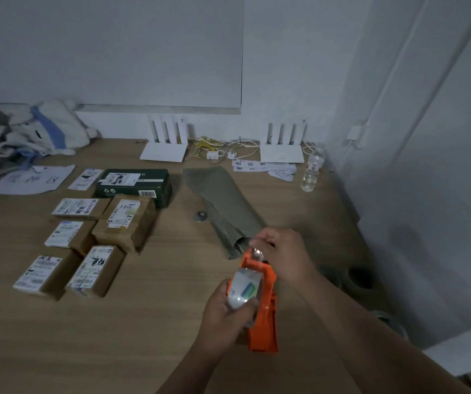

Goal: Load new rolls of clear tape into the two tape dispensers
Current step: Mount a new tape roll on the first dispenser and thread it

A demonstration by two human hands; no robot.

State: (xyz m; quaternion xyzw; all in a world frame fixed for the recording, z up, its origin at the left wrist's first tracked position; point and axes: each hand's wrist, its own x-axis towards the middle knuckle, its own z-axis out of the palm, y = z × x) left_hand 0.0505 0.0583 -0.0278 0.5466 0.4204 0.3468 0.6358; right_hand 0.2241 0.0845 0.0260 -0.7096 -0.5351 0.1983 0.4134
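Note:
An orange tape dispenser [265, 314] hangs above the wooden table [157, 322] at the lower middle. A roll of clear tape [244, 288] sits in it. My left hand [225, 317] grips the dispenser and the roll from the left. My right hand [281, 251] is at the dispenser's far end, its fingers pinched on the shiny loose end of the tape [257, 253]. Two more tape rolls [360, 281] lie in shadow on the table to the right of my right forearm. I cannot see a second dispenser.
Several labelled cardboard parcels [86, 245] and a dark green box [134, 184] lie at the left. A grey-green bag [223, 206] lies just beyond my hands, with a small metal disc [200, 216] beside it. Two white routers [282, 150], cables and a water bottle [312, 169] stand by the wall.

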